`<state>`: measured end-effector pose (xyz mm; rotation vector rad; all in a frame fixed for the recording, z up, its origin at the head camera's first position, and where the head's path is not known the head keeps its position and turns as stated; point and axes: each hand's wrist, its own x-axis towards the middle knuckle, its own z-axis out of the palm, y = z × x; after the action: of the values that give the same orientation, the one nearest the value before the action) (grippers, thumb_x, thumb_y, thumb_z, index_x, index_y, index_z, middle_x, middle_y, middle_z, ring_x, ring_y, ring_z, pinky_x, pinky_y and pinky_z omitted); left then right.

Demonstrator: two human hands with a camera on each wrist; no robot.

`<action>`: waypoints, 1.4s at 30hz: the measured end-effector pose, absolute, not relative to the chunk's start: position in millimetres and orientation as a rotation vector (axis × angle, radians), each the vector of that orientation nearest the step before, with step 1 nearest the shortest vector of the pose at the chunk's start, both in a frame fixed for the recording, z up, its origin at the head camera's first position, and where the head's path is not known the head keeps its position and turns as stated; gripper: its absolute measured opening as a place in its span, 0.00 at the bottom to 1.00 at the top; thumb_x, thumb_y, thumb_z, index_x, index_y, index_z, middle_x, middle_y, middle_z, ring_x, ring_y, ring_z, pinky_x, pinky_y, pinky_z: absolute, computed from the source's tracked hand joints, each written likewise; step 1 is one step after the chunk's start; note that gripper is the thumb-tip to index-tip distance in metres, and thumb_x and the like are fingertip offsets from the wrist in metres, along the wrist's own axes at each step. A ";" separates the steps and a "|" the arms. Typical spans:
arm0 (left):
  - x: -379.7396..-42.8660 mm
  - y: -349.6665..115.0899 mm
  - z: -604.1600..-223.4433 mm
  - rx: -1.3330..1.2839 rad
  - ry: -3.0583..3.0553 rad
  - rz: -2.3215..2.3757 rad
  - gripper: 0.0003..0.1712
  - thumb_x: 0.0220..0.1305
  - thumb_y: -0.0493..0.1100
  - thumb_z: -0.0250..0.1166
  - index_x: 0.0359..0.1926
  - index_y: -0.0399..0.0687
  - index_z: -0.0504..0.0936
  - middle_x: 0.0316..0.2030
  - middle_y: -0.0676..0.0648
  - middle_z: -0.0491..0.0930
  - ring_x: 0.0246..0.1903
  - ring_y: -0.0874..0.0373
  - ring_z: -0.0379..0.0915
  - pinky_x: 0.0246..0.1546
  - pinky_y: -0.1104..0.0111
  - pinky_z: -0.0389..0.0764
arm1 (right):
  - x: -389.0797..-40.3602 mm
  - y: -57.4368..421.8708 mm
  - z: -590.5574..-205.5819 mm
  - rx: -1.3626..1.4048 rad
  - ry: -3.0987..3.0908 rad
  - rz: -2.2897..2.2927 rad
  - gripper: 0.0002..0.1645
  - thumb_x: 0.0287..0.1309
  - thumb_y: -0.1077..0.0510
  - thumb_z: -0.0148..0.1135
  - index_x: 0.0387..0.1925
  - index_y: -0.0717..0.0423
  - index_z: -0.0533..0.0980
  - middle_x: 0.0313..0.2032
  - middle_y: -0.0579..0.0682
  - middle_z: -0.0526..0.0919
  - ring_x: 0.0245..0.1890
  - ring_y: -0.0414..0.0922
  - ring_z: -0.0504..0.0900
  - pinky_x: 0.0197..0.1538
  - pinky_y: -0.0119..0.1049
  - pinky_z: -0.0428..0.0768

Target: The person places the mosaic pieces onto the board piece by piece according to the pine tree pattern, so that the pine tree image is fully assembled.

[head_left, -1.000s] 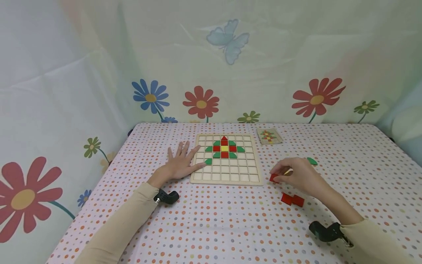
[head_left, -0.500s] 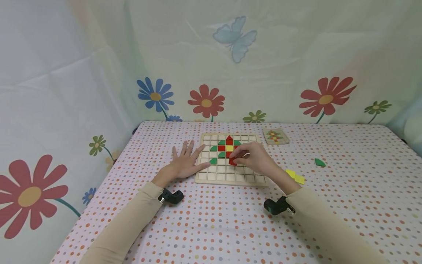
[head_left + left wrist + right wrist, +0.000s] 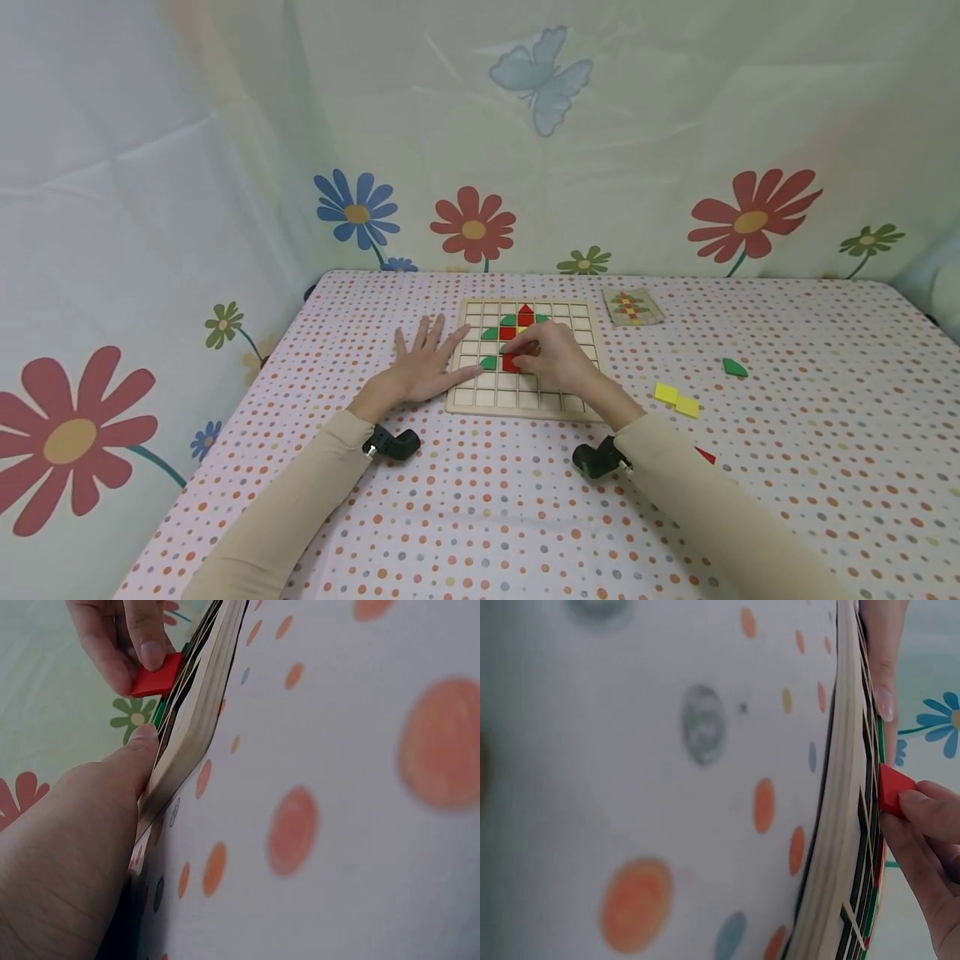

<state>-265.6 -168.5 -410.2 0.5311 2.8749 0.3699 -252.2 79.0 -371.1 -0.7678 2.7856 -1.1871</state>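
A wooden grid board [image 3: 480, 402] lies on the table with red, green and yellow tiles set in its cells. My left hand [image 3: 416, 371] is spread at the board's left side, thumb and fingertips on its edge. Over the board, my right hand [image 3: 551, 357] pinches a red square tile [image 3: 894, 789] between thumb and fingers. In the left wrist view that red tile stands tilted against the grid, just right of a green quarter-round tile [image 3: 488, 363]. Part of the tile pattern is hidden behind my right hand.
Right of the board lie two yellow square tiles [image 3: 677, 400] and a loose green quarter-round tile [image 3: 735, 367]. A red tile [image 3: 705, 455] peeks out beside my right sleeve. Behind them is a small pattern card [image 3: 633, 307]. A flowered cloth hangs beyond the table.
My right hand has carried the red tile from the table at the right onto the board, then slightly left. The yellow tiles have come into view. My left hand stays at the board's edge.
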 end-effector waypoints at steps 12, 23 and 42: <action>-267.1 -165.4 -412.7 0.521 2.875 0.341 0.50 0.74 0.77 0.45 0.86 0.65 0.40 0.84 0.39 0.30 0.81 0.39 0.19 0.72 0.29 0.25 | -249.5 72.5 -371.0 -0.771 2.861 -1.024 0.11 0.60 0.73 0.71 0.45 0.65 0.89 0.44 0.58 0.90 0.42 0.51 0.87 0.48 0.42 0.86; -271.2 -166.2 -417.8 0.510 2.865 0.330 0.50 0.73 0.77 0.45 0.86 0.67 0.39 0.84 0.40 0.28 0.81 0.41 0.17 0.71 0.29 0.24 | -249.9 68.3 -370.5 -0.795 2.882 -0.930 0.12 0.62 0.73 0.70 0.47 0.67 0.88 0.44 0.59 0.89 0.46 0.52 0.87 0.49 0.43 0.87; -267.4 -167.7 -410.6 0.515 2.870 0.333 0.51 0.74 0.77 0.45 0.86 0.63 0.41 0.84 0.39 0.30 0.81 0.39 0.18 0.72 0.30 0.25 | -251.8 61.3 -365.9 -0.779 2.878 -0.865 0.13 0.63 0.72 0.70 0.48 0.67 0.88 0.46 0.59 0.90 0.48 0.53 0.87 0.50 0.42 0.86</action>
<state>-267.4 -167.7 -410.6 0.5151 2.8697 0.3327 -251.8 61.3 -365.9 -0.7787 2.8780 -0.8649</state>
